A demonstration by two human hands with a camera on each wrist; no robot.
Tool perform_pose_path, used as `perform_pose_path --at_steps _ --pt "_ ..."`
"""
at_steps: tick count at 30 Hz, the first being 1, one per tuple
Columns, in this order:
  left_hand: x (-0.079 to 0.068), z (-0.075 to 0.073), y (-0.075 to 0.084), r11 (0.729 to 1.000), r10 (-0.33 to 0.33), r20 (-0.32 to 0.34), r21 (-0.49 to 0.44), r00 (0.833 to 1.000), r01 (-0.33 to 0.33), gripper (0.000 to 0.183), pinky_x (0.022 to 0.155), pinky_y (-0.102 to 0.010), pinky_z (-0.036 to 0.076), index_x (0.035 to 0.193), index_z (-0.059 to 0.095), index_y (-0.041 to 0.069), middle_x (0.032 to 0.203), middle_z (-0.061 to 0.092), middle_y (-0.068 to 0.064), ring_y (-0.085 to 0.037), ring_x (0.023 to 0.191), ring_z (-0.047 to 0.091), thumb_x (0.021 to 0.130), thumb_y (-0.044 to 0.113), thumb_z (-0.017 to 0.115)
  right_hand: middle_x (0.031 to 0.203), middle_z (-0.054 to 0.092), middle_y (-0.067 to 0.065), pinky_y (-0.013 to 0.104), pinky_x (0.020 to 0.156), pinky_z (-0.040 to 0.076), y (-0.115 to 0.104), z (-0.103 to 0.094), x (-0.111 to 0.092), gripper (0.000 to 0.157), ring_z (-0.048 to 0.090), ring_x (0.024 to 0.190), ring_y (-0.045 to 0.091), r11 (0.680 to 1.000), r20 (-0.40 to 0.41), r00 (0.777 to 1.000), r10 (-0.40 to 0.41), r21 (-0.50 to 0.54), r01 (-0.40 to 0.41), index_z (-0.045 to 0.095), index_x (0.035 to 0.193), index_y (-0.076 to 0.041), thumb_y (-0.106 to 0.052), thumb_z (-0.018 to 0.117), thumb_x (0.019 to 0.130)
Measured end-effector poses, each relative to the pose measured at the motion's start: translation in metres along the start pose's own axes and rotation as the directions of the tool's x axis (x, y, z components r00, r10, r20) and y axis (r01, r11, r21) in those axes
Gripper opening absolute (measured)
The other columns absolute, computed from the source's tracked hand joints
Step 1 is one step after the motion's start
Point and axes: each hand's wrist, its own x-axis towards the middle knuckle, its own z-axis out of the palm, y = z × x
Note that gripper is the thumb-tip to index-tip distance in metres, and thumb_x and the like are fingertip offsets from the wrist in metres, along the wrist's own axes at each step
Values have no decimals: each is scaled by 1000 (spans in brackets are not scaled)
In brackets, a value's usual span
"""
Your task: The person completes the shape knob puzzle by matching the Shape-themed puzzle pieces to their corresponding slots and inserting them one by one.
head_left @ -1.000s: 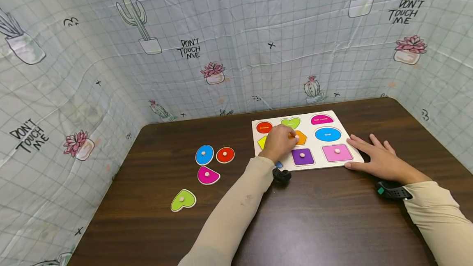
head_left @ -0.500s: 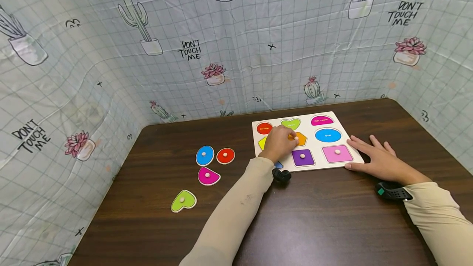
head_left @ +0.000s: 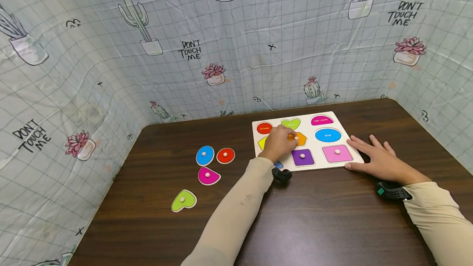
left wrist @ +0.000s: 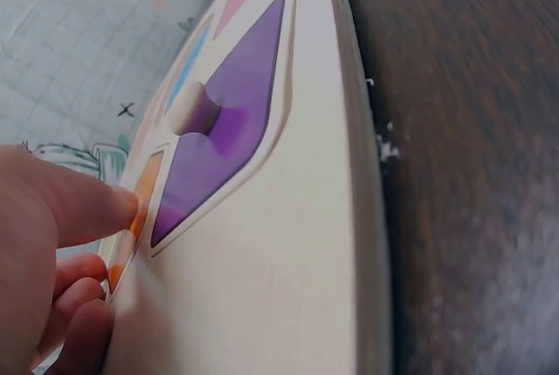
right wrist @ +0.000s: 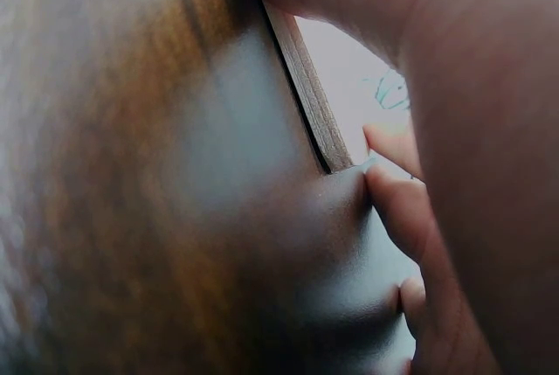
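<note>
Pinching by the left hand (head_left: 278, 143) is observed at the knob of the orange piece (head_left: 303, 139), located mid-board; whether it is fully seated cannot be told. The right hand (head_left: 378, 161) is spread, thumb and forefinger set against the right edge of the white board (head_left: 306, 122). A yellow shape (head_left: 261, 143) and a blue shape (head_left: 278, 165) are partly covered by the left hand and wrist. The knobbed purple piece (head_left: 308, 161) and pink piece (head_left: 332, 156) are held in the near row. Left of the board, a blue disc (head_left: 203, 160), red piece (head_left: 225, 160), magenta piece (head_left: 208, 180) and green heart (head_left: 188, 198) are laid loose. The far side is bounded by printed cloth (head_left: 255, 77). Brown table (head_left: 318, 216) is exposed before the board, between the sleeves (head_left: 236, 208), and between red piece and board
</note>
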Motion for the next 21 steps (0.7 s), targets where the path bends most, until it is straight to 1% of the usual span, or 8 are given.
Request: perform_pose_path --at_steps 4,7,12,15,18,21 --pt "-1 0 0 1000 15 20 10 1000 -16 24 86 -22 45 114 78 23 115 69 5 -14 105 57 94 30 66 160 24 24 79 104 -4 1 0 0 92 3 140 65 1000 -2 1000 0 -1 0 32 156 -6 -56 69 88" --pt "-2 0 1 999 31 31 32 999 -32 27 84 -21 44 119 76 25 119 68 7 -14 107 55 96 30 64 161 24 23 79 104 -4 1 0 -1 92 3 140 64 1000 -2 1000 -2 1 2 32 156 -6 -56 69 88" --pt "-3 1 1 997 49 17 51 999 -50 28 80 -21 43 121 75 27 120 69 7 -14 106 55 96 30 63 161 23 23 79 104 -4 2 1 -1 91 3 140 64 1000 -2 1000 -7 3 7 32 156 -6 -55 69 88" --pt "-4 0 1 997 51 16 51 999 -52 28 80 -21 43 121 75 27 119 69 8 -14 106 55 96 30 63 161 23 22 79 104 -4 2 1 0 91 3 140 64 1000 -1 1000 -7 0 7 32 156 -6 -55 69 88" --pt "-4 -1 0 999 41 23 15 999 -42 28 83 -20 44 121 75 24 119 70 7 -13 106 56 96 30 63 161 23 22 79 104 -4 2 1 0 92 2 140 64 1000 0 1000 -8 -2 8 32 156 -7 -55 69 88" --pt "-4 -4 -1 996 34 17 -88 999 -32 27 87 -20 45 119 76 18 116 71 4 -13 104 58 96 27 65 161 23 22 78 104 -5 2 1 1 91 2 140 64 1000 0 1000 -9 -3 9 31 156 -7 -55 69 89"
